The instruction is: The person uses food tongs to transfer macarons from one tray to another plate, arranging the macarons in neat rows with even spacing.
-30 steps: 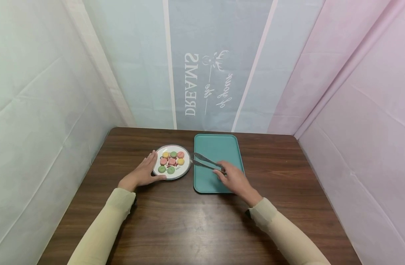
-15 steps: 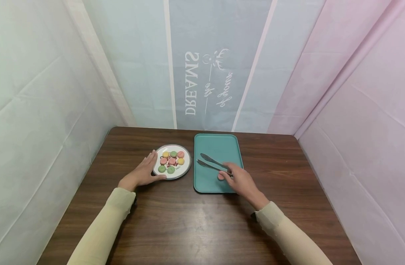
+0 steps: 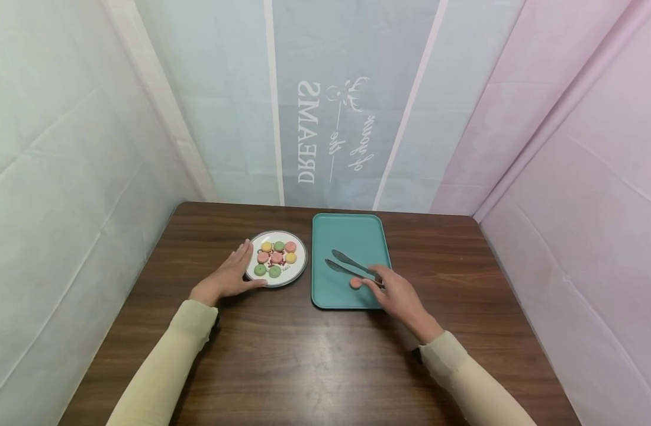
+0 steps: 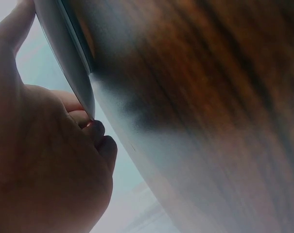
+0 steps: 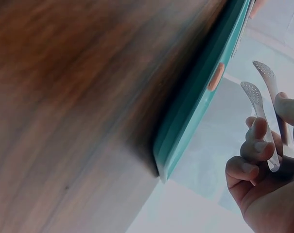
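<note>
A white plate (image 3: 296, 273) with a dark rim bears several pink, yellow and green macarons (image 3: 276, 258). My left hand (image 3: 229, 278) holds it at the left side, thumb at the near rim and fingers along the left rim. In the left wrist view, fingertips curl at the plate's edge (image 4: 71, 63). My right hand (image 3: 402, 296) grips metal tongs (image 3: 348, 264) over the green tray (image 3: 331, 231). The tongs' perforated tips stand apart with nothing between them. One pink macaron (image 3: 355, 283) lies on the tray, just left of the right thumb.
The plate and tray stand side by side on a dark wooden table (image 3: 304, 361). Pale cloth walls (image 3: 240, 148) enclose the table at the back and both sides.
My right hand has drawn the tongs rightward, away from the plate and over the tray. The pink macaron by the thumb has come fully into view. The left hand has stayed put.
</note>
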Motion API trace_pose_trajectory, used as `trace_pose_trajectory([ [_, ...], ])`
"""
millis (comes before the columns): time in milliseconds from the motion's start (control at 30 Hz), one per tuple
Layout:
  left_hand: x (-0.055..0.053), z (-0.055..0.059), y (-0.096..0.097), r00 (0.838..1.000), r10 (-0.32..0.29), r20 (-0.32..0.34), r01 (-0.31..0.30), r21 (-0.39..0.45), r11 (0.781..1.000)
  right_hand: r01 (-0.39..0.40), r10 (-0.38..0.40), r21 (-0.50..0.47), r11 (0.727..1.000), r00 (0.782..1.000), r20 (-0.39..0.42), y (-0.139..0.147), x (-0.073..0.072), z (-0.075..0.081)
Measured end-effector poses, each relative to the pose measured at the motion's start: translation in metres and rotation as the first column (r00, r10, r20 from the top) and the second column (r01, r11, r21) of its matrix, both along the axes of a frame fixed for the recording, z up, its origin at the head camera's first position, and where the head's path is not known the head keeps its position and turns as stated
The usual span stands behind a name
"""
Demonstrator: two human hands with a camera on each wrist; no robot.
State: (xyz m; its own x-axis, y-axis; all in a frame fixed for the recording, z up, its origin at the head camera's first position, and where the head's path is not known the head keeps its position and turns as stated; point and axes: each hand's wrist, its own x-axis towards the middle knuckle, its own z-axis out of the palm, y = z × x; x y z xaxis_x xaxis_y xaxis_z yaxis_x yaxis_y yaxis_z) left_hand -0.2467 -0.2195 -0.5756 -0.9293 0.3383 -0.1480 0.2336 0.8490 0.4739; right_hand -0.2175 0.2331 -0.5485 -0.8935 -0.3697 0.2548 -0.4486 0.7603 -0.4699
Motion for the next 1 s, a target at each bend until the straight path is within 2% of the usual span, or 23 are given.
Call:
trace_pose_trajectory([
  [133, 0.000, 0.002, 0.000, 1.000, 0.002, -0.002, -0.002, -0.001, 1.000, 0.012, -0.012, 0.008, 1.000, 1.000, -0.001, 0.006, 0.001, -0.001],
  [467, 0.000, 0.003, 0.000, 1.000, 0.001, 0.005, -0.001, 0.000, 1.000, 0.015, -0.016, 0.016, 1.000, 0.998, 0.065, 0.019, 0.006, -0.001],
  [1000, -0.001, 0.004, 0.000, 1.000, -0.001, 0.009, 0.002, -0.006, 1.000, -0.009, 0.009, 0.015, 1.000, 0.998, 0.056, 0.043, 0.012, -0.005],
])
